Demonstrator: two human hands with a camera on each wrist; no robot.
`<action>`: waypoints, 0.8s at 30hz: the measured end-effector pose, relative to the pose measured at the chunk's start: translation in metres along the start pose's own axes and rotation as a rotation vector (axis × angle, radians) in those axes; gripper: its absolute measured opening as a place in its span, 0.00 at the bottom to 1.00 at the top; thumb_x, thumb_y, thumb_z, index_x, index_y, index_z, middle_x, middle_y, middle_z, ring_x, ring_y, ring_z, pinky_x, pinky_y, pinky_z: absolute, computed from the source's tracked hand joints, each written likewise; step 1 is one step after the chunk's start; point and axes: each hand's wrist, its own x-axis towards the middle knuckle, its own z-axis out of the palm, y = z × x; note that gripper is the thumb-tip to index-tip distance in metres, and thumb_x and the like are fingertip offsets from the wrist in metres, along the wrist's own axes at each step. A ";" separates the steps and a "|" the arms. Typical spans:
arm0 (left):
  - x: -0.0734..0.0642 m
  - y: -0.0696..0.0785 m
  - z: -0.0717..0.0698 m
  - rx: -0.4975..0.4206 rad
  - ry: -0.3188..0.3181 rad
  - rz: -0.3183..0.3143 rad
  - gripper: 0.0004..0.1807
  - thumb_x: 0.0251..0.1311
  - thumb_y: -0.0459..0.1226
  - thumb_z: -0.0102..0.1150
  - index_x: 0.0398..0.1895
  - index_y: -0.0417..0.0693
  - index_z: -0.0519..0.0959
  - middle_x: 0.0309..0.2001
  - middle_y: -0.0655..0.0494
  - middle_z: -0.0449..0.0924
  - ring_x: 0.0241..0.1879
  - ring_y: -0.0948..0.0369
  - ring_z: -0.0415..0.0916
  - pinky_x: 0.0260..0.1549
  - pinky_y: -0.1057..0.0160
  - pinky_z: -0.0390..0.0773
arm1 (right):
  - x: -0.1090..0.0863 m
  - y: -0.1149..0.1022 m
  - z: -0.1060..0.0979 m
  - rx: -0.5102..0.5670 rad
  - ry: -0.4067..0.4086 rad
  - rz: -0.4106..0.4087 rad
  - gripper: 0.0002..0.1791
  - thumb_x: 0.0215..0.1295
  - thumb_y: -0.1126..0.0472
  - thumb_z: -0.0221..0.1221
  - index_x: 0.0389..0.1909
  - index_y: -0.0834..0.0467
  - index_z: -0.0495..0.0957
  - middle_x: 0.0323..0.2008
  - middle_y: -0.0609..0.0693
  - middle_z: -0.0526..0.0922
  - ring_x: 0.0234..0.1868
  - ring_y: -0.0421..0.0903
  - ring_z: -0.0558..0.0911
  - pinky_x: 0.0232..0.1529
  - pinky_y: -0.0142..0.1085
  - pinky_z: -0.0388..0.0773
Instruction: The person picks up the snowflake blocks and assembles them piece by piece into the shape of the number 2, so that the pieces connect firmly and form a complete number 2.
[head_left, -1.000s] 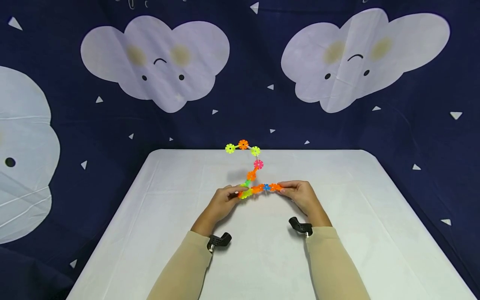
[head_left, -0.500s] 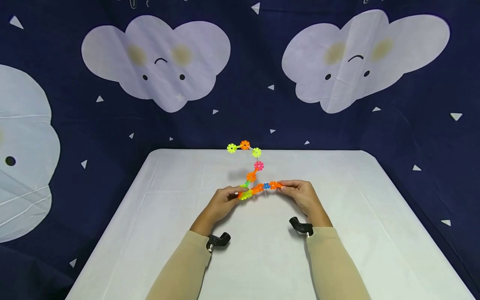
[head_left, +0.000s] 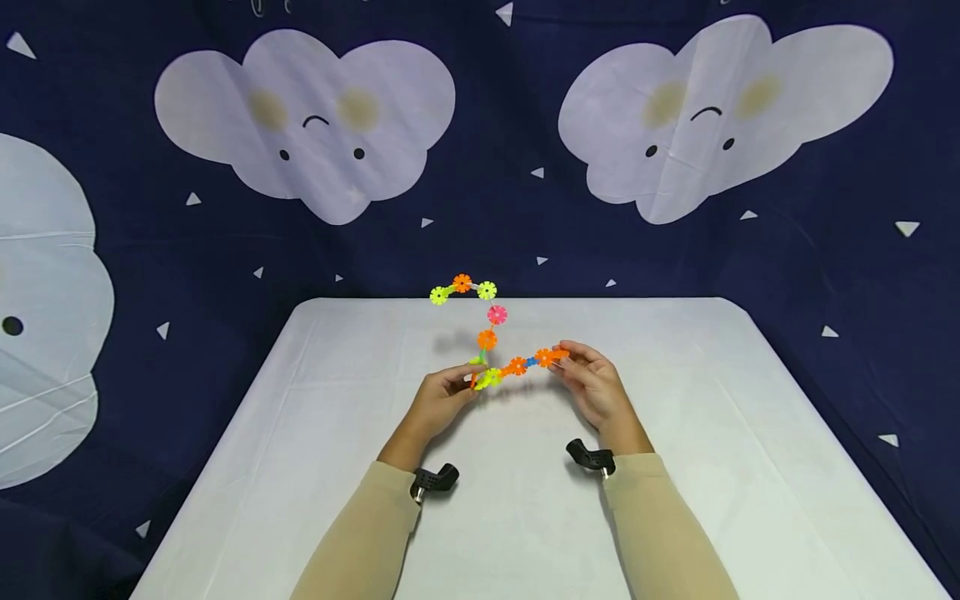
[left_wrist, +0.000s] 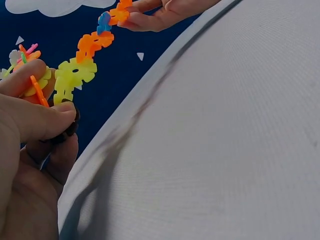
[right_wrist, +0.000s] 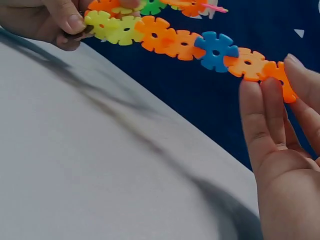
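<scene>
A chain of interlocking plastic snowflake discs is held above the table between both hands. My left hand [head_left: 437,407] pinches it at the bend, beside the yellow discs [left_wrist: 76,71]; a dark piece [left_wrist: 67,134] shows under the thumb. From there one arm of the chain rises, through a pink disc [head_left: 497,314], to a yellow-green disc [head_left: 438,296] at its free tip. The other arm, with a blue disc [right_wrist: 216,52] between orange ones, stretches to my right hand [head_left: 597,393]. Its thumb and fingers pinch the orange end disc [right_wrist: 280,82].
A white-covered table [head_left: 517,517] lies under the hands, with the chain's shadow on it. Behind its far edge hangs a dark blue curtain [head_left: 495,183] with white clouds. Each wrist carries a small black camera mount, such as the right mount [head_left: 590,456].
My right hand has lifted slightly and turned, raising the orange end of the chain. The upright arm of the chain has swung to the left. My left hand keeps its hold, nearly still.
</scene>
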 end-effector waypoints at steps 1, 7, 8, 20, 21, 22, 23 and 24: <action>0.000 0.000 0.000 -0.007 0.005 -0.004 0.23 0.62 0.20 0.68 0.58 0.44 0.87 0.52 0.47 0.86 0.34 0.56 0.73 0.32 0.68 0.75 | 0.000 0.000 0.001 0.016 0.006 0.000 0.14 0.75 0.80 0.53 0.54 0.68 0.83 0.51 0.58 0.83 0.47 0.50 0.86 0.57 0.43 0.81; 0.001 -0.001 0.001 -0.024 0.021 -0.007 0.23 0.61 0.19 0.69 0.58 0.43 0.87 0.56 0.46 0.85 0.35 0.55 0.72 0.32 0.68 0.74 | 0.000 0.004 0.007 0.111 0.007 0.012 0.15 0.78 0.78 0.52 0.57 0.71 0.82 0.52 0.59 0.86 0.51 0.50 0.85 0.57 0.39 0.81; 0.001 0.000 0.001 -0.026 0.026 -0.006 0.23 0.61 0.20 0.69 0.58 0.44 0.88 0.56 0.47 0.85 0.35 0.55 0.72 0.32 0.68 0.75 | 0.000 0.005 0.007 0.127 -0.001 0.015 0.15 0.78 0.77 0.51 0.57 0.70 0.82 0.52 0.60 0.86 0.52 0.50 0.85 0.57 0.38 0.80; 0.002 0.000 -0.003 -0.064 0.054 0.025 0.24 0.61 0.17 0.67 0.58 0.41 0.87 0.50 0.41 0.86 0.36 0.55 0.71 0.32 0.67 0.74 | -0.002 0.009 0.014 0.232 0.076 0.011 0.14 0.75 0.81 0.53 0.49 0.66 0.83 0.49 0.61 0.85 0.47 0.53 0.87 0.56 0.49 0.81; 0.002 0.000 -0.003 -0.068 0.052 0.024 0.23 0.61 0.18 0.66 0.58 0.41 0.87 0.50 0.40 0.85 0.36 0.56 0.70 0.32 0.67 0.74 | -0.002 0.009 0.015 0.234 0.100 0.001 0.14 0.74 0.82 0.53 0.50 0.67 0.82 0.49 0.62 0.85 0.47 0.53 0.87 0.56 0.48 0.81; 0.002 0.000 -0.003 -0.072 0.053 0.022 0.23 0.61 0.18 0.66 0.59 0.40 0.86 0.50 0.39 0.85 0.35 0.56 0.70 0.32 0.67 0.74 | -0.002 0.008 0.015 0.240 0.118 -0.009 0.14 0.73 0.82 0.53 0.52 0.69 0.79 0.50 0.62 0.84 0.47 0.53 0.87 0.56 0.48 0.81; 0.002 0.000 -0.002 -0.074 0.054 0.020 0.23 0.62 0.18 0.66 0.59 0.40 0.86 0.49 0.38 0.85 0.35 0.56 0.70 0.31 0.68 0.73 | -0.002 0.008 0.015 0.245 0.135 -0.019 0.14 0.73 0.83 0.54 0.54 0.70 0.78 0.50 0.63 0.84 0.47 0.54 0.87 0.56 0.48 0.81; 0.002 0.000 -0.002 -0.071 0.059 0.015 0.23 0.62 0.18 0.66 0.59 0.41 0.86 0.48 0.38 0.85 0.34 0.56 0.69 0.30 0.68 0.72 | -0.002 0.007 0.015 0.247 0.146 -0.028 0.14 0.72 0.83 0.54 0.55 0.72 0.76 0.50 0.63 0.83 0.48 0.54 0.87 0.57 0.48 0.80</action>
